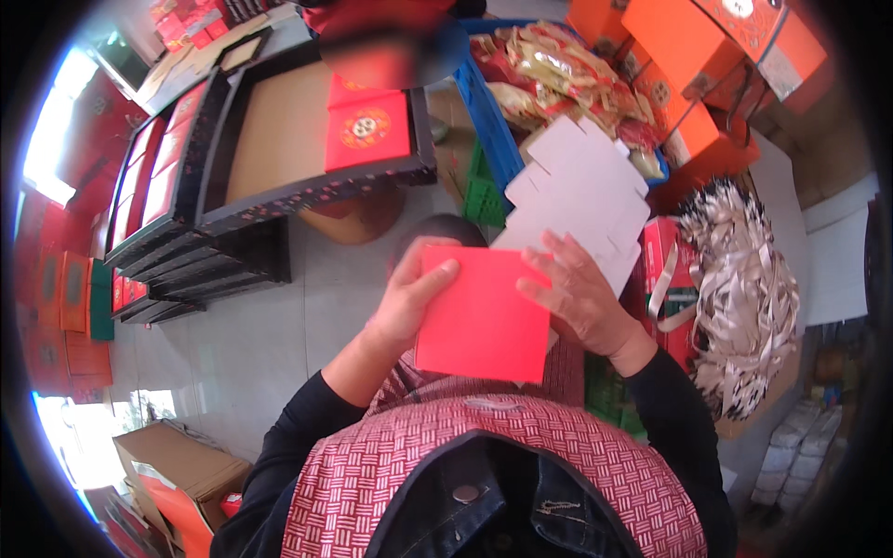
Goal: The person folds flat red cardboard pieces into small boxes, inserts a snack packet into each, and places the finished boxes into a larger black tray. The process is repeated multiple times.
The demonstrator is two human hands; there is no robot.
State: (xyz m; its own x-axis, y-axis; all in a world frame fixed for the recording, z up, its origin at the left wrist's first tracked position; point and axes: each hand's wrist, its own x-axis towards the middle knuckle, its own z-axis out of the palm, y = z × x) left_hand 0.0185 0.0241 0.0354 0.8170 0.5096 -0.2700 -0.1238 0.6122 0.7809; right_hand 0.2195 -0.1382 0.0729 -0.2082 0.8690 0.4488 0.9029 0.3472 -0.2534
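A flat-sided red square box [488,321] is in front of my body, its plain face turned up. My left hand [405,298] grips it at the upper left, with the thumb lying on the face and the other fingers hidden behind. At the box's right edge is my right hand [586,302], fingers spread and bent; its fingertips are at the edge, and I cannot tell how firmly they touch. Just beyond, a white die-cut cardboard blank [581,200] lies tilted beside the right hand.
At the left, a black tray [321,200] holds red boxes [367,135] on brown board, with more trays beneath. A blue crate [488,121] of wrapped packets [558,79] stands ahead, orange boxes [684,42] behind it. Bundled beige ribbons [749,298] lie right; a brown carton [181,465] sits lower left.
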